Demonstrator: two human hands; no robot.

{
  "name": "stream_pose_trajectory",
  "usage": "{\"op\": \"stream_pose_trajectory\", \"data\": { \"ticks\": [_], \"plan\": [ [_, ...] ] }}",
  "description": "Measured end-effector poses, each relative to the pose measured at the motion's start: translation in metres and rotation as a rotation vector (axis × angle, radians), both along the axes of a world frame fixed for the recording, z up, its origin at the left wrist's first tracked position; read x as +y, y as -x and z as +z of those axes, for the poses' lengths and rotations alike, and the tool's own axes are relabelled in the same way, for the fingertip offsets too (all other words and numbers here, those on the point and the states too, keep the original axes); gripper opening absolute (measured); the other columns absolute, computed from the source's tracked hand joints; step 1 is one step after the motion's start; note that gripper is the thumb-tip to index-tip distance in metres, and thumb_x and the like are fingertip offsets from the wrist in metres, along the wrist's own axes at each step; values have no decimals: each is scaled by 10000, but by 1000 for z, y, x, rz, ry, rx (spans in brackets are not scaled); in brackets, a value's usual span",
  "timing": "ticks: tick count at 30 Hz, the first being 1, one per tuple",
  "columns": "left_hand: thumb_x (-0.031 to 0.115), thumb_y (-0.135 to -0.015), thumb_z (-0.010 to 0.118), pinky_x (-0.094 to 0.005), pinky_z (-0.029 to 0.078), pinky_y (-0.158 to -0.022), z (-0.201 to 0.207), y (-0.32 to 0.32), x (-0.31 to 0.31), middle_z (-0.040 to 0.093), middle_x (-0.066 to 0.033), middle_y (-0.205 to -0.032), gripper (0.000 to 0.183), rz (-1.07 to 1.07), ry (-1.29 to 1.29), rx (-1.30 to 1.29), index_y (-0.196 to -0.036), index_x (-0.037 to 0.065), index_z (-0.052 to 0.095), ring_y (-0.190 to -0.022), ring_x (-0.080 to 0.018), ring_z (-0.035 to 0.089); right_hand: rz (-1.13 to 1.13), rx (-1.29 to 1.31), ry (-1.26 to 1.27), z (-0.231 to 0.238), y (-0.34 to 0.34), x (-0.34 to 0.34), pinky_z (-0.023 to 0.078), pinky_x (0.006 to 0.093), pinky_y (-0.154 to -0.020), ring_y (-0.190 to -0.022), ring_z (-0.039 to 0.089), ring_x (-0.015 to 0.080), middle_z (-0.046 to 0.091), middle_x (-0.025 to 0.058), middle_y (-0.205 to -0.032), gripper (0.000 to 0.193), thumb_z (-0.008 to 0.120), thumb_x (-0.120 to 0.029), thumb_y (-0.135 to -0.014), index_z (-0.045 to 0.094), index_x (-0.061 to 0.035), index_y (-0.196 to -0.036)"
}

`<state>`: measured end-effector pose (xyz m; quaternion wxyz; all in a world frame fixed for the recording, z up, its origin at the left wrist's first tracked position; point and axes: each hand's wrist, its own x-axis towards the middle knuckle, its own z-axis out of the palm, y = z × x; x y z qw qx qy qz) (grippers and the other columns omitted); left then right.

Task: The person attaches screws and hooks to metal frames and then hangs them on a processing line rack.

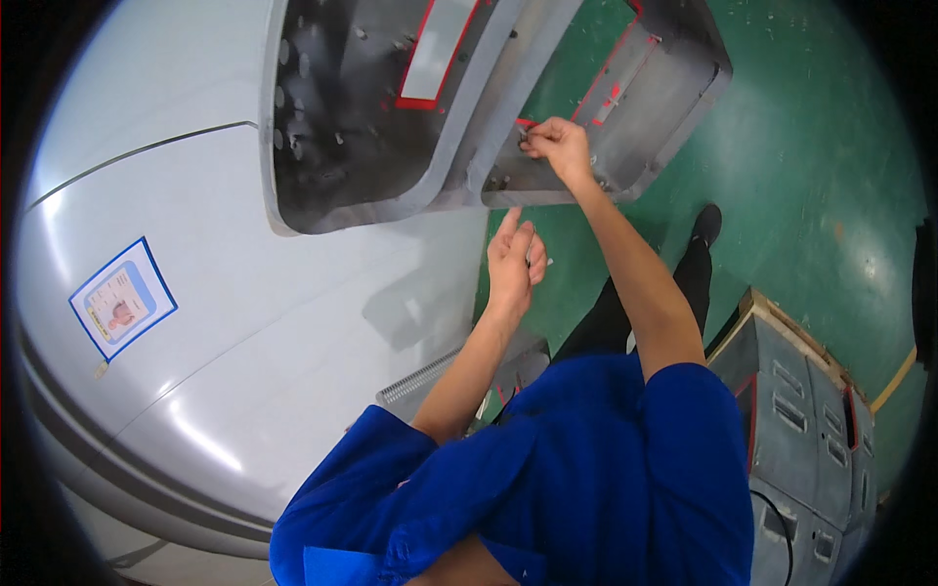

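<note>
A large grey moulded panel [503,88] with red-edged cut-outs hangs at the top, small studs dotted over its inner face. My right hand [562,146] reaches up to its right recess, with thumb and fingertips pinched together at a small fitting beside a red-edged opening. What exactly those fingertips hold is too small to make out. Just below the panel's lower edge is my left hand [513,262], index finger pointing up and the other fingers curled in. A small pale bit sticks out from these curled fingers, its kind unclear.
A big glossy white curved shell [244,342] fills the left side, with a blue-framed sheet [124,299] on it. Grey panels with slots [801,420] stand at the lower right by a wooden edge. A dark shoe [707,225] rests on the green floor [811,205].
</note>
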<state>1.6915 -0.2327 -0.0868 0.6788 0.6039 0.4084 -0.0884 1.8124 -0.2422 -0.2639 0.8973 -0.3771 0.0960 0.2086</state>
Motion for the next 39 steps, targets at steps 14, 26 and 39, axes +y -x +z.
{"op": "stream_pose_trajectory", "data": {
  "ticks": [14, 26, 39],
  "plan": [
    [143, -896, 441, -198, 249, -370, -2, -43, -18, 349, 9, -523, 620, -40, 22, -65, -1378, -13, 84, -397, -70, 312, -58, -240, 451, 28, -56, -25, 475, 267, -600, -630, 614, 135, 638, 122, -682, 91, 627, -27, -700, 618, 36, -764],
    [151, -901, 420, -193, 234, -363, 7, -51, -34, 342, 23, -515, 483, -285, 85, 8, -1340, 7, 278, -387, -59, 287, -75, -341, 711, 50, -75, -66, 454, 270, -546, -589, 607, 157, 635, 108, -664, 212, 681, -181, -731, 633, 13, -802],
    [225, -887, 406, -265, 417, -642, 18, -107, -149, 534, -11, -788, 229, 78, 854, -83, -992, 78, 547, -713, -117, 499, 95, -1080, 1017, 219, -21, -283, 404, 350, -741, -854, 522, 244, 581, 72, -837, 194, 673, -112, -562, 587, -35, -718]
  ]
}}
